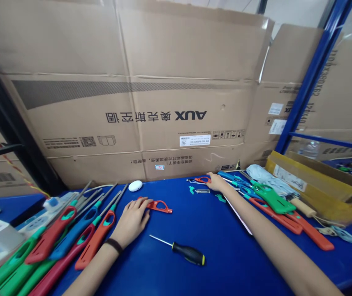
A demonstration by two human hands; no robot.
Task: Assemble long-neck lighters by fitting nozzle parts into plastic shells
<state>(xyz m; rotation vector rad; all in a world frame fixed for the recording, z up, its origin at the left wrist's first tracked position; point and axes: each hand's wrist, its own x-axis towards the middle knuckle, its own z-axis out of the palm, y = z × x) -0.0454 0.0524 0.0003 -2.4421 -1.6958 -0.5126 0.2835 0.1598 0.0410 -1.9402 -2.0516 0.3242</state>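
While the left hand (132,220) closes on a red lighter handle (161,206), the open right hand (216,181) rests just beside another red handle (202,179).

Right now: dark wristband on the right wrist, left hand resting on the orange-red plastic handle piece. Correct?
Not quite: the head view shows the dark wristband on the left wrist, and the right wrist is bare. The left hand does rest on the orange-red plastic handle piece.
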